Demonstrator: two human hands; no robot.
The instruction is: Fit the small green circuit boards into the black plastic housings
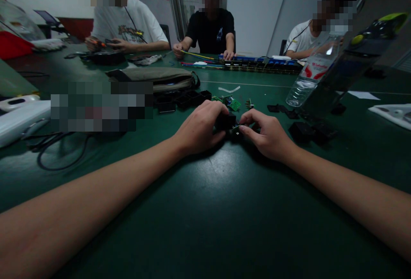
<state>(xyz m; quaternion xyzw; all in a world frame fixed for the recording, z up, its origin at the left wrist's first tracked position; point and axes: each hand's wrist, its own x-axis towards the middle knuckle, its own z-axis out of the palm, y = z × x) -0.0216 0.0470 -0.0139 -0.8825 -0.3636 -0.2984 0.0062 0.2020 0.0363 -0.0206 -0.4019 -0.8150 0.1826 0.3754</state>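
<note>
My left hand (202, 127) is closed around a small black plastic housing (227, 121), held low over the green table. Facing it from the right, my right hand (265, 135) pinches a small green circuit board (236, 127) at the housing's open-looking side. Whether the board sits partly inside the housing, I cannot tell. Just beyond my hands lie more green circuit boards (233, 103) and a small upright part (249, 104). Black housings (194, 98) are grouped behind my left hand. Others (302, 132) rest to the right of my right hand, near small flat black pieces (282, 109).
A clear water bottle (313, 73) and a dark drinking bottle (346, 73) stand at the right. A grey-green pouch (160, 78) lies behind the left housings. Cables (64, 165) and a white device (24, 118) are at the left. Several people sit across the table.
</note>
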